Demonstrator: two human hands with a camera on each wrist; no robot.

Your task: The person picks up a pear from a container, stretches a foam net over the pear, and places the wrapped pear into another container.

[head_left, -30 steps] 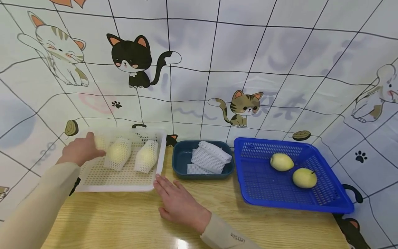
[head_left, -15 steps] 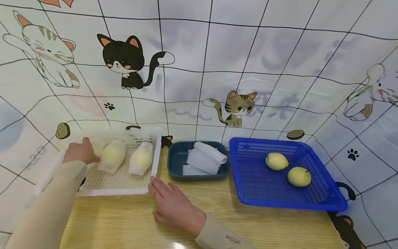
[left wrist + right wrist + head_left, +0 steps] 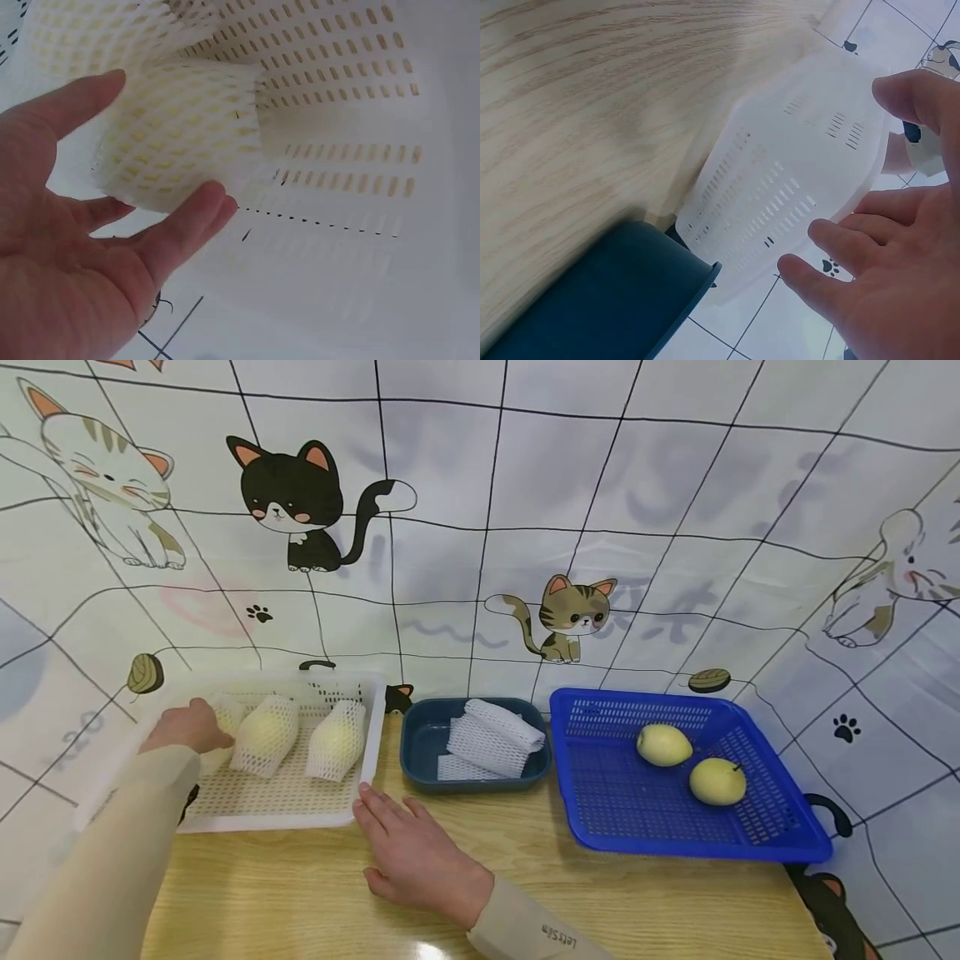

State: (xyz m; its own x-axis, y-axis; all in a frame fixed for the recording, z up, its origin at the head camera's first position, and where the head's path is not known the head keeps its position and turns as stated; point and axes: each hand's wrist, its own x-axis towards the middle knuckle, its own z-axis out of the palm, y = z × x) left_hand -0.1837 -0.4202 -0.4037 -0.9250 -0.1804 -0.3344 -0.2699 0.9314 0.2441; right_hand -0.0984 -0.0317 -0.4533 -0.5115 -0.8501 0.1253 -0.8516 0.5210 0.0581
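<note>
Thin, slightly rumpled sheeting (image 3: 450,460) covers the walls, white with wavering black grid lines and cartoon cats (image 3: 292,497). Below it stretches a smooth bench (image 3: 300,893) with pale, streaky wood grain and a glossy spot of light near its front edge.

On the person's left sits a shallow basket (image 3: 277,821) of milky white plastic, rounded at the corners and pierced with rows of short slots. Inside lie three yellowish, rounded fruits in white foam netting: a right-hand one (image 3: 337,741), a middle one (image 3: 266,735) and a left-hand one (image 3: 180,135). Their diamond mesh narrows into loose, open ends.

The left hand (image 3: 180,729) is at the left-hand fruit, its thumb spread well away from the other fingers, one on each side of the netting; how firmly they touch it cannot be told. The right hand (image 3: 427,860) lies at the basket's near right corner, fingers extended and thumb apart, fingertips at the rim.

Next comes a deep teal, smooth-walled tub (image 3: 472,787) holding a heap of flattened and rolled foam sleeves (image 3: 495,739). Beyond it, a latticed blue basket (image 3: 622,802) with flared sides carries two bare, smooth yellow-green fruits, one farther back (image 3: 664,745) and one nearer (image 3: 717,781) with a short dark stem.
</note>
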